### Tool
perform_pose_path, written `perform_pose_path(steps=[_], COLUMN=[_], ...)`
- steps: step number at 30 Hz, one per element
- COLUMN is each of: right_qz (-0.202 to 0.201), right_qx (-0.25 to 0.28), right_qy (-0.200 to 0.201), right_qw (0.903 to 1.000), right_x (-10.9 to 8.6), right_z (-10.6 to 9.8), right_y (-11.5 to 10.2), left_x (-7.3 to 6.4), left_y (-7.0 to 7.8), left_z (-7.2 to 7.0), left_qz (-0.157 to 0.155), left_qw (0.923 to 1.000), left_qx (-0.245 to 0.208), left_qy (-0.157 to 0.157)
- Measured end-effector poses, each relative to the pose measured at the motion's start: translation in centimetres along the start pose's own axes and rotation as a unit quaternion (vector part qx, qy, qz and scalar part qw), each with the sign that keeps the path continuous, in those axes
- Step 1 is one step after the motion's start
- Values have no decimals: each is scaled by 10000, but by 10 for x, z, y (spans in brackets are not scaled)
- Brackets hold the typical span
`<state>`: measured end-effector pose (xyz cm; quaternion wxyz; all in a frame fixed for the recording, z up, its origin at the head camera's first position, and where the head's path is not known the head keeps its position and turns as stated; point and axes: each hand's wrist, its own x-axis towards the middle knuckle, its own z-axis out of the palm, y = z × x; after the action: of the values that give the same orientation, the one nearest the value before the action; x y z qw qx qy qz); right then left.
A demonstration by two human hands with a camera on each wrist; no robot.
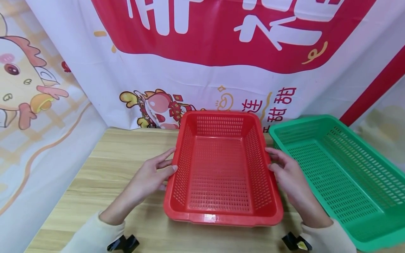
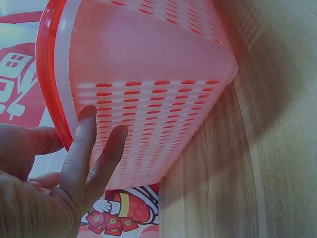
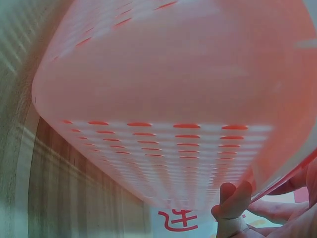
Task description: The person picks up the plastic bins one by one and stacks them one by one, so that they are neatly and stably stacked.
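On the left part of the table (image 1: 107, 168), the left hand (image 1: 152, 175) comes from the near side and holds the left rim of the red basket (image 1: 218, 168), about the middle of its long side. Its thumb is at the rim, and in the left wrist view two fingers are stretched rather straight along the slotted outer wall; the grip is narrow and seems light, more a pinch than a full grasp. The red basket is in the middle, between the two hands, with nothing in it, its far end just before the cloth (image 1: 205, 79). It seems to rest on the table, though a small gap below cannot be excluded. Probably it is held at opposite sides so that it stays level and does not turn. At its right rim the right hand (image 1: 289, 174) makes nearly a mirror of the left: the thumb lies at the rim, the fingers bend to the outside, and this narrow grip also holds the red basket. Farthest right, the green basket (image 1: 341, 179) stands at a slant, just beside the red one, perhaps put aside to leave room; the right forearm passes over its left edge.
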<state>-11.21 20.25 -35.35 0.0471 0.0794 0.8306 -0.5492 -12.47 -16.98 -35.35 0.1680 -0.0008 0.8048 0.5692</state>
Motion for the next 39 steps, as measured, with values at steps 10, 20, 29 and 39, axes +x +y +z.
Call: perform_pose_path(steps=[10, 20, 29, 39], right_qz=[-59, -71, -179, -435], right_qx=[-106, -157, -295, -701], right_qy=[10, -64, -51, 107], right_qw=[9999, 9998, 9994, 9965], right_x=[1, -4, -13, -26], right_z=[1, 0, -6, -18], right_y=[1, 2, -2, 0], left_x=[2, 1, -8, -21], left_y=[1, 1, 5, 12], left_z=[1, 2, 4, 15], left_qz=[-9, 276, 370, 1039], left_qw=[10000, 9993, 9977, 9800], left_qx=[86, 230, 564, 1618], left_qy=[7, -110, 5, 521])
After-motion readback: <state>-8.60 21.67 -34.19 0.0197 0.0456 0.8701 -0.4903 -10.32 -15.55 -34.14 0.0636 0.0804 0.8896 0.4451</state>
